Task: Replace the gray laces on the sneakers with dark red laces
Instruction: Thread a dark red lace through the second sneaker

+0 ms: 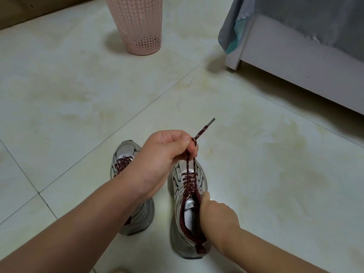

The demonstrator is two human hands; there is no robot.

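Note:
Two grey sneakers stand on the tiled floor, both threaded with dark red laces. My left hand (167,152) grips both ends of the dark red lace (190,168) of the right sneaker (187,239), held taut above its toe; one tip sticks out past my fist. My right hand (216,215) grips the collar of that sneaker on its right side, thumb at the top eyelets. The left sneaker (126,154) stands beside it, partly hidden under my left forearm. No grey laces are in view.
A pink perforated plastic basket (137,26) stands on the floor at the back. A white bed frame (295,62) with grey bedding hanging over it fills the upper right. A brown piece of furniture (29,10) is at the upper left.

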